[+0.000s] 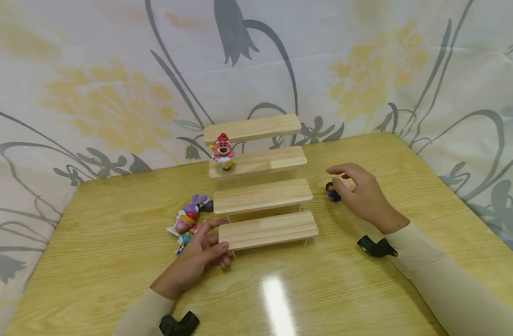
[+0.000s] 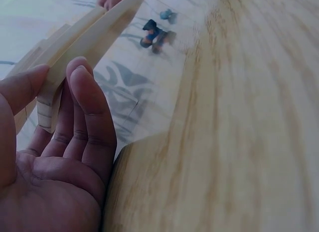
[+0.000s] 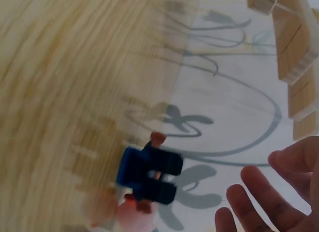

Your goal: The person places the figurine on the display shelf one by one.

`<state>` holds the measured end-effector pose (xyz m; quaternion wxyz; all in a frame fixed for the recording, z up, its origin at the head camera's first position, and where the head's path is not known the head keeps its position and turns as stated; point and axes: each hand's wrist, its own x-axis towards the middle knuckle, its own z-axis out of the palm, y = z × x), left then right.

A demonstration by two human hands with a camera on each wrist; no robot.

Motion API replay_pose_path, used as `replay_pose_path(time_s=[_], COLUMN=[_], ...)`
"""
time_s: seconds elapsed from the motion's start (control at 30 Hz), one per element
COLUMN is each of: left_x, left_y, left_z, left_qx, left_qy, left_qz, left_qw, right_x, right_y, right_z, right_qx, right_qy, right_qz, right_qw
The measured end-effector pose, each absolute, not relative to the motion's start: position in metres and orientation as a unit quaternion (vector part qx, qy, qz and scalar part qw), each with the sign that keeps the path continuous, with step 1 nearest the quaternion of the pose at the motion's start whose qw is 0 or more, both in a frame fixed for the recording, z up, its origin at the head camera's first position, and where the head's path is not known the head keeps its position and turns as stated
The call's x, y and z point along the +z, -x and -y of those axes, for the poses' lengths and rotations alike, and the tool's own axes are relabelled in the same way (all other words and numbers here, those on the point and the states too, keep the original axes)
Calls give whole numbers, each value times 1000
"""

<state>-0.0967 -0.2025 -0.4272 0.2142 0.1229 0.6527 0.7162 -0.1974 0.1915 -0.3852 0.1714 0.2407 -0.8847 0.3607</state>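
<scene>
A four-step wooden display stand (image 1: 269,229) stands in the middle of the table. My left hand (image 1: 197,252) grips the left end of its lowest board, thumb on top and fingers underneath, as the board (image 2: 99,42) in the left wrist view shows. To the right of the stand, my right hand (image 1: 365,196) hovers with loosely bent fingers and holds nothing. Just beyond its fingertips is a small dark-haired figurine (image 1: 333,192) in blue, its blue body (image 3: 149,172) apart from the fingers in the right wrist view. Something pink (image 3: 134,214) is beside it, partly hidden by my hand in the head view.
A pink bear figurine (image 1: 223,153) with a red hat stands at the left end of the second board from the top. Several colourful figurines (image 1: 186,219) lie heaped left of the stand, close to my left hand. A flower-patterned cloth (image 1: 256,84) hangs behind the table.
</scene>
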Motion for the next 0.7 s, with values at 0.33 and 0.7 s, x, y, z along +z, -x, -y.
replay_pose_path(time_s=[0.33, 0.7], left_x=[-427, -427], left_y=[96, 96], left_z=[203, 204], left_qx=[708, 714], left_qy=[-125, -136], left_qz=[-661, -652], left_qw=[214, 216], right_x=[-393, -397], right_y=[209, 217], right_z=[-207, -212], right_qx=[327, 299], right_qy=[-202, -204], right_qz=[923, 932], right_qw=[25, -25])
